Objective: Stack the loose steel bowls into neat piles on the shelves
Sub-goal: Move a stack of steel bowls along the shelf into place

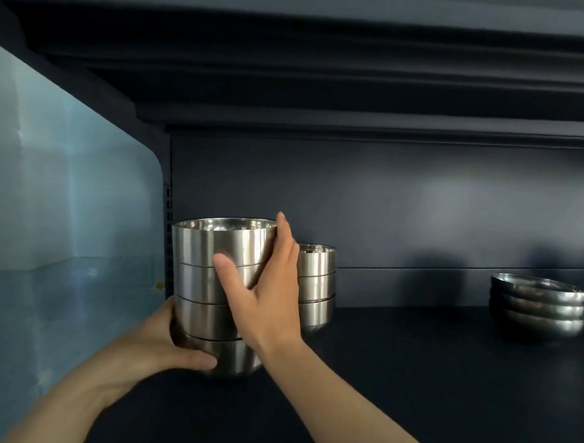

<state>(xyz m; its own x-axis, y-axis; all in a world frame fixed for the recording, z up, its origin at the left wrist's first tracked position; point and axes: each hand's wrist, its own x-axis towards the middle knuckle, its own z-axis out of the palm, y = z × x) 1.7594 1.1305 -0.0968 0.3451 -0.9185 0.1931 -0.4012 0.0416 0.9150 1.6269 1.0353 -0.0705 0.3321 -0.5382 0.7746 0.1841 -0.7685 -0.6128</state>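
Note:
A tall pile of several nested steel bowls (211, 271) stands at the left end of the dark shelf (411, 377). My left hand (165, 343) grips the bottom of this pile, thumb across the lowest bowl. My right hand (264, 287) holds the pile's right side, thumb on the front and fingers reaching up to the top bowl's rim. Behind my right hand stands a shorter pile of three similar steel bowls (316, 282), partly hidden. Far right on the shelf sits a low pile of three shallow steel bowls (538, 307).
A light blue side panel (67, 211) closes the shelf on the left, close to the tall pile. The dark back wall (418, 206) runs behind the bowls. Another dark shelf (355, 123) hangs overhead. Bare shelf surface lies between the middle pile and the right one.

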